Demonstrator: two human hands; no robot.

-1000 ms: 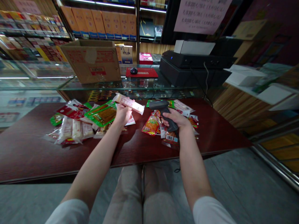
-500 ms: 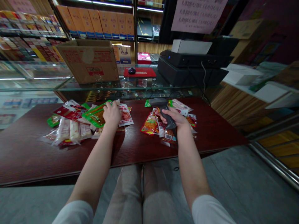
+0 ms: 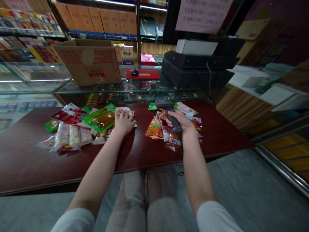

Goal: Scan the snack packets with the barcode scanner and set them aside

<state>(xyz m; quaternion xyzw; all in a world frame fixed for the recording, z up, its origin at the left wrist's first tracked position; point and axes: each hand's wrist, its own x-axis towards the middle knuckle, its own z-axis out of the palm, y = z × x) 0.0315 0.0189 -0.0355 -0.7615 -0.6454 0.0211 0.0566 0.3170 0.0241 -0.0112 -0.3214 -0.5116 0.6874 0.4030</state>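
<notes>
My left hand (image 3: 124, 122) lies with its fingers spread on a white and red snack packet (image 3: 125, 111), which it partly covers. Just left of it is a green-edged snack packet (image 3: 102, 118), on a heap with a red packet (image 3: 70, 114) and clear-wrapped pale sticks (image 3: 74, 136). My right hand (image 3: 181, 120) is wrapped round the handle of a dark barcode scanner (image 3: 176, 124), its head pointing left. Beneath and beside the scanner lie more packets, among them a red and yellow one (image 3: 154, 129) and one with a barcode (image 3: 174, 140).
The packets lie on a dark red wooden table (image 3: 145, 158). Behind it a glass counter (image 3: 145, 94) carries an open cardboard box (image 3: 89, 64), a mouse (image 3: 134, 72) on a red mat (image 3: 151, 74), and a black cash drawer (image 3: 190, 75).
My left hand has moved a little right and down, off the green-edged packet, and its fingers have spread over the white and red packet. My right hand holds the scanner much as before.
</notes>
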